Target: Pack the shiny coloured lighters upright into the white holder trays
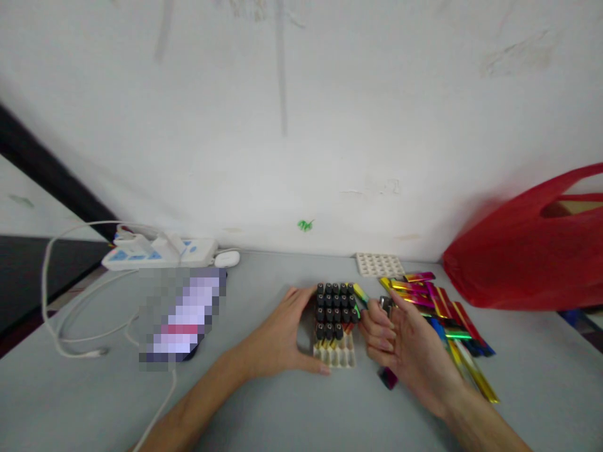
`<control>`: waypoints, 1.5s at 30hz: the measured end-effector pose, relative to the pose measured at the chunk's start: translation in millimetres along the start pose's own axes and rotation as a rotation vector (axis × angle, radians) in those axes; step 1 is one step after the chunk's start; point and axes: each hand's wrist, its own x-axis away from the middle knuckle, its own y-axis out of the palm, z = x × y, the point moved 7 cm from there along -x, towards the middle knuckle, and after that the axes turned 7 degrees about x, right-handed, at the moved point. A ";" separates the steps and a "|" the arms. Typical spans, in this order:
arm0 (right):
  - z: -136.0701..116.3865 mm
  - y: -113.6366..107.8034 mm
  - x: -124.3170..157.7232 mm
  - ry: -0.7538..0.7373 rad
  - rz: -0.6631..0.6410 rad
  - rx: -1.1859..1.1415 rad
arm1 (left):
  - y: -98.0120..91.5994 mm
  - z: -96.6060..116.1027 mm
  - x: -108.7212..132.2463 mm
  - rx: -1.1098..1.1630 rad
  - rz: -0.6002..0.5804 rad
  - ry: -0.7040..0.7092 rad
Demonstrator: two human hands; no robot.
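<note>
My left hand (277,333) spans the left side of a white tray (336,359) with rows of pockets. Its fingers are at the far corner and its thumb is along the near edge. Several slim tubes with black ends (335,301) stand upright in the tray's far rows; the near pockets show bare. Just right of it, my right hand (396,339) is closed around a slim object with a dark, silvery end (385,304), its body mostly hidden. Below that hand shows a dark and magenta piece (389,378); whether it belongs to the held object I cannot tell.
Shiny coloured sticks (445,314) lie heaped at the right. A second pocketed tray (379,264) is by the wall, near a red bag (522,257). Leftward are a phone (186,317) with a cable, a power strip (160,252) and a white case (227,258).
</note>
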 end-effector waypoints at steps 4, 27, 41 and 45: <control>5.5 2.3 -3.0 0.025 -0.069 0.097 | -0.2 0.6 -0.3 -0.003 -0.002 0.002; 16.9 1.4 -4.4 -0.042 -0.011 0.335 | 0.3 -1.8 0.3 0.002 0.001 -0.001; 19.7 2.7 -2.9 -0.013 -0.036 0.327 | -0.2 -2.1 0.8 0.004 0.004 -0.010; 15.4 4.5 -3.1 -0.046 -0.019 0.334 | -0.4 -0.6 0.2 0.004 0.009 -0.005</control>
